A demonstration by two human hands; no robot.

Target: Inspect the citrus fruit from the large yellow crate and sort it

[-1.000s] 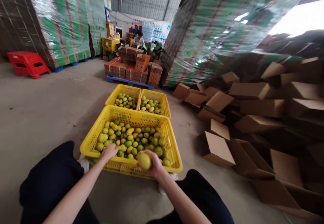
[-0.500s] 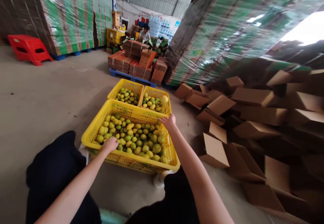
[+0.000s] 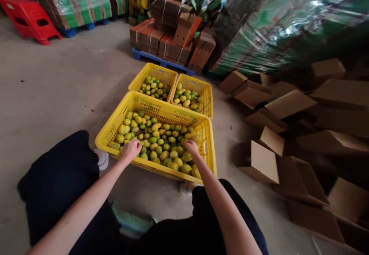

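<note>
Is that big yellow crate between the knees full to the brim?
No, only partly full: the green and yellow fruit lies below the rim, leaving the upper part of the crate's far wall bare.

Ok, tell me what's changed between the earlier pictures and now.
The right hand swung out toward the rear right crate, let go of the yellow fruit it held, then drew back to the fruit pile in the large front crate. The released piece can't be picked out now. The view tipped down. The left hand stayed at the front crate's near side; the crates stayed put.
</note>
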